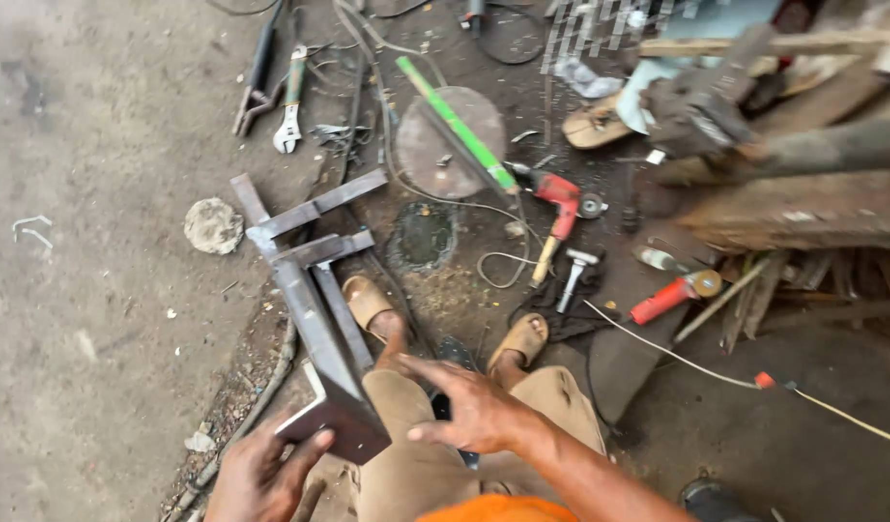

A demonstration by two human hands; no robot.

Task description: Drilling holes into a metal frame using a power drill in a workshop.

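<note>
Steel angle-iron frame (310, 290) — left hand (261, 474) is gripping its plate end, bracing it upright — right hand (474, 406) is hovering beside, fingers spread, empty.

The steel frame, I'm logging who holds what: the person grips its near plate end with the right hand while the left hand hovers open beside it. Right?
Not quite. The head view shows the left hand gripping the steel frame at its near plate end, while the right hand hovers open beside it.
</note>
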